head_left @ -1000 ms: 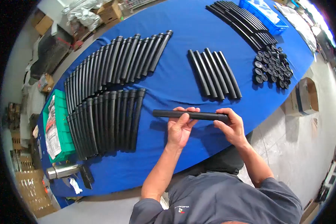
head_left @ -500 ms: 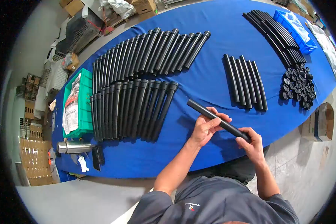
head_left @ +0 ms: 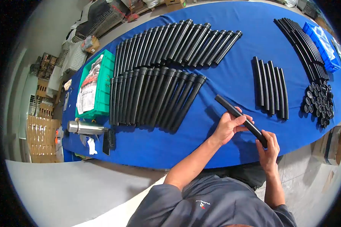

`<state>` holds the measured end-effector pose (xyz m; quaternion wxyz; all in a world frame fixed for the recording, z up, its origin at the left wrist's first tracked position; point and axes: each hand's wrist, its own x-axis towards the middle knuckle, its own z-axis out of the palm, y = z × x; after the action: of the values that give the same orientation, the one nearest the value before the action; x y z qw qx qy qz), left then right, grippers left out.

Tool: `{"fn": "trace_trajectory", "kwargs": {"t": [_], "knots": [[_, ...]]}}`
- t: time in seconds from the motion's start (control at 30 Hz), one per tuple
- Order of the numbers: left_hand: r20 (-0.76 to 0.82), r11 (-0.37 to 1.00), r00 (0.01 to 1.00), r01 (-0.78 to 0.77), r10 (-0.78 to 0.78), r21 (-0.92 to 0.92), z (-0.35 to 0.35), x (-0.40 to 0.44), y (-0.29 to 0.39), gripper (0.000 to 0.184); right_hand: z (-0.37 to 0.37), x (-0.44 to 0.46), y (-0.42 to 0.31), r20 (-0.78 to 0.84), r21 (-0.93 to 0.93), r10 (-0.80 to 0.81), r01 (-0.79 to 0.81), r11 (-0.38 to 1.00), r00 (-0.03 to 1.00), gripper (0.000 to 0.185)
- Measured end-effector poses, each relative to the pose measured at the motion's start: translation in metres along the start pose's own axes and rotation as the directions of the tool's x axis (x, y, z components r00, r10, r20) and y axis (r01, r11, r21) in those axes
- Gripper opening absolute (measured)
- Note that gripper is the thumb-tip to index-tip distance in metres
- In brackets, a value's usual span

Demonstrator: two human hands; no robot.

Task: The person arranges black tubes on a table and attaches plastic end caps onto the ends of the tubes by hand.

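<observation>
Above the front of the table, a black tube point(head_left: 224, 102) slants from upper left to lower right, held in both hands. Around its middle, my left hand point(head_left: 231, 126) is closed with the thumb on top. My right hand point(head_left: 268, 149) closes over the lower end, and its fingers hide that tip. No cap shows on the tube's upper end. Several similar uncapped tubes point(head_left: 272, 89) lie side by side beyond my hands. To the right of those is a pile of small round black caps point(head_left: 318, 102).
Two rows of capped black tubes point(head_left: 151, 96) cover the left of the blue cloth point(head_left: 238, 81). A green crate point(head_left: 107, 83), a steel flask point(head_left: 88, 128) and a dark phone-like object point(head_left: 107, 142) stand farther left. More tubes point(head_left: 301, 45) and a blue bin point(head_left: 331, 64) are far right.
My view has turned, so the table's contents appear farther right and mostly higher. Both hands keep their grip on the tube, with little change in its slant.
</observation>
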<state>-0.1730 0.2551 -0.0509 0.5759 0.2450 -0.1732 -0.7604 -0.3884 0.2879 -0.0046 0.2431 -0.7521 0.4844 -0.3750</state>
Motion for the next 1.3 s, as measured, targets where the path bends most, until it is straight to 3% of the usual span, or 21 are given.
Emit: {"fn": "trace_trajectory", "kwargs": {"t": [0.07, 0.1, 0.13, 0.2, 0.23, 0.3, 0.4, 0.43, 0.47, 0.53, 0.63, 0.77, 0.87, 0.9, 0.97, 1.03, 1.07, 1.1, 1.17, 1.27, 1.3], "knots": [[0.02, 1.0, 1.0, -0.018, 0.017, 0.004, -0.004, 0.001, 0.001, 0.028, -0.004, 0.006, -0.004, 0.052, 0.012, 0.02, -0.021, 1.0, 0.998, 0.032], [0.042, 1.0, 0.999, -0.02, 0.02, 0.005, -0.005, 0.002, 0.002, 0.028, -0.007, 0.003, -0.001, 0.269, 0.34, 0.423, -0.496, 0.799, 0.865, 0.031], [0.065, 1.0, 0.998, -0.022, 0.021, 0.007, -0.005, 0.002, 0.004, 0.028, -0.006, 0.004, 0.002, 0.374, 0.565, 0.504, -0.622, 0.542, 0.778, 0.03], [0.028, 1.0, 1.0, -0.004, 0.004, 0.002, -0.001, 0.001, 0.002, 0.028, -0.009, 0.005, 0.001, 0.394, 0.538, 0.537, -0.661, 0.523, 0.746, 0.032], [0.009, 1.0, 1.0, 0.005, -0.005, -0.002, 0.001, 0.001, 0.001, 0.028, -0.006, 0.004, 0.002, 0.164, 0.351, 0.32, -0.358, 0.865, 0.933, 0.033], [0.001, 1.0, 1.0, 0.022, -0.022, 0.009, 0.0, 0.001, 0.001, 0.028, 0.003, -0.002, 0.003, -0.034, -0.046, -0.073, 0.071, 0.996, 0.997, 0.037], [0.057, 1.0, 0.998, 0.012, -0.013, 0.025, -0.003, 0.002, 0.004, 0.028, -0.007, 0.0, -0.003, 0.153, 0.115, 0.209, -0.228, 0.967, 0.966, 0.035], [0.084, 1.0, 0.996, 0.001, -0.004, 0.03, -0.004, 0.001, 0.005, 0.028, -0.006, -0.002, 0.002, 0.34, 0.461, 0.497, -0.602, 0.652, 0.799, 0.032], [0.079, 0.999, 0.997, -0.007, 0.003, 0.046, -0.003, 0.0, 0.005, 0.028, -0.007, -0.001, 0.004, 0.434, 0.635, 0.487, -0.641, 0.431, 0.758, 0.031], [0.072, 0.997, 0.997, -0.025, 0.019, 0.077, 0.005, -0.002, 0.007, 0.027, -0.009, -0.001, 0.007, 0.433, 0.607, 0.521, -0.665, 0.435, 0.735, 0.032], [0.095, 0.907, 0.995, -0.078, 0.042, 0.413, -0.002, 0.004, 0.003, 0.026, -0.007, -0.001, 0.003, 0.018, 0.086, 0.022, -0.023, 0.996, 1.0, 0.034], [0.02, 0.962, 0.999, 0.025, -0.032, 0.27, -0.003, -0.001, 0.009, 0.024, 0.003, -0.003, 0.001, 0.001, 0.004, -0.023, 0.023, 1.0, 1.0, 0.036], [0.024, 0.987, 1.0, 0.006, -0.01, 0.16, 0.001, 0.0, 0.009, 0.022, -0.008, 0.002, -0.007, 0.412, 0.439, 0.572, -0.705, 0.557, 0.709, 0.037], [0.036, 0.987, 0.999, 0.02, -0.026, 0.156, 0.0, 0.0, 0.01, 0.02, -0.007, 0.001, -0.002, 0.458, 0.52, 0.562, -0.72, 0.459, 0.689, 0.039], [0.009, 0.992, 0.999, 0.041, -0.042, 0.12, 0.001, -0.002, 0.009, 0.022, -0.004, -0.002, -0.002, 0.173, 0.262, 0.28, -0.318, 0.911, 0.944, 0.04], [-0.032, 0.993, 0.997, 0.066, -0.063, 0.099, 0.004, -0.004, 0.012, 0.023, 0.002, -0.004, 0.0, 0.058, 0.011, 0.002, -0.003, 1.0, 0.998, 0.041], [-0.003, 0.995, 1.0, 0.028, -0.027, 0.094, -0.002, -0.002, 0.008, 0.024, 0.002, -0.002, 0.001, 0.07, -0.007, -0.044, 0.045, 0.999, 0.997, 0.04], [0.008, 0.994, 0.999, 0.035, -0.036, 0.105, -0.002, -0.003, 0.01, 0.024, -0.002, 0.0, -0.004, 0.216, 0.211, 0.262, -0.307, 0.928, 0.94, 0.04], [0.05, 0.994, 0.998, 0.026, -0.031, 0.106, -0.002, -0.004, 0.013, 0.025, -0.007, -0.001, 0.0, 0.506, 0.533, 0.513, -0.719, 0.446, 0.693, 0.038], [0.008, 0.996, 1.0, 0.019, -0.019, 0.083, 0.008, -0.004, 0.011, 0.026, -0.007, -0.002, 0.001, 0.258, 0.311, 0.387, -0.455, 0.834, 0.885, 0.038], [-0.001, 0.999, 1.0, 0.025, -0.024, 0.048, 0.006, -0.001, 0.01, 0.027, -0.005, 0.001, 0.002, 0.074, 0.077, 0.036, -0.042, 0.996, 0.997, 0.039]]}}
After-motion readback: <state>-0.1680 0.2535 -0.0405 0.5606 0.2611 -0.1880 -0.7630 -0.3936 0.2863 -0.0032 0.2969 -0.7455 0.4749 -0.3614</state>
